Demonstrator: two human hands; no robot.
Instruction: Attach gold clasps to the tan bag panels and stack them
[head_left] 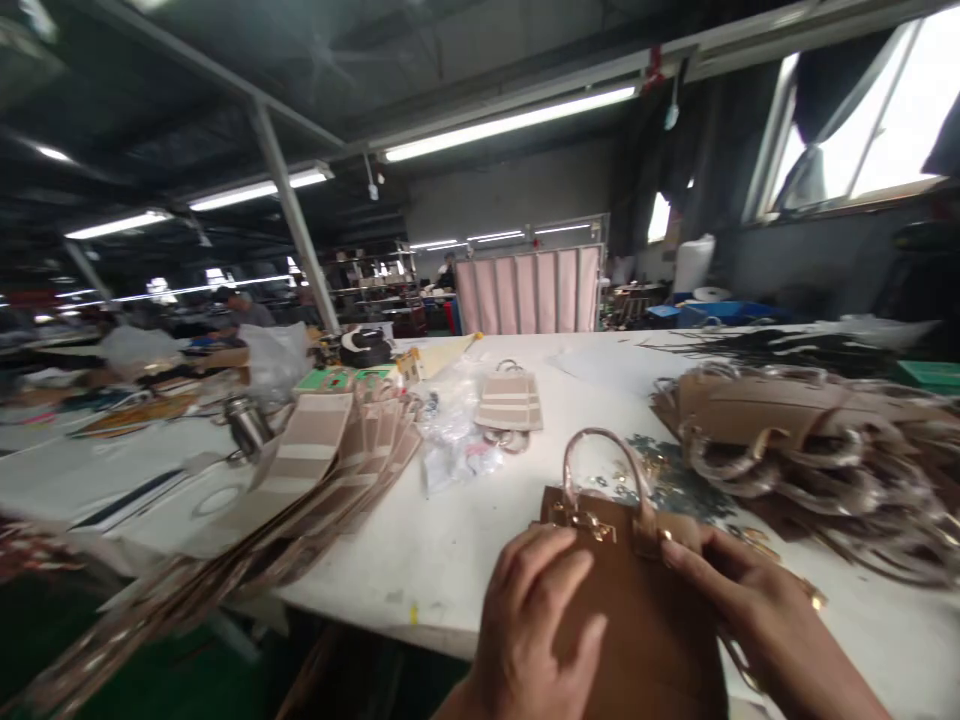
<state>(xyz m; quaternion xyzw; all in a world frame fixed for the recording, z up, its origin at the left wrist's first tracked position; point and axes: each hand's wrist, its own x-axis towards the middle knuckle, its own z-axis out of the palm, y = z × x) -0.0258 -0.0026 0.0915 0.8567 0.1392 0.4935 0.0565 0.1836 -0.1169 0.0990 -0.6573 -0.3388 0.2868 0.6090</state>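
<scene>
A brown leather bag panel (645,620) with a curved handle (604,465) and a gold metal clasp (585,522) lies at the near edge of the white table (442,550). My left hand (536,625) lies on the panel's left side, fingers bent and pressed down just below the clasp. My right hand (739,595) grips the panel's right upper edge, fingers pressed together near the handle's right end.
A heap of brown handles and panels (810,440) is piled at the right. Fanned striped tan pieces (330,470) lie at the left, with clear plastic bags (454,440) and a small striped bag (511,400) beyond. Small metal parts (660,475) are scattered behind the panel. People work at far left tables.
</scene>
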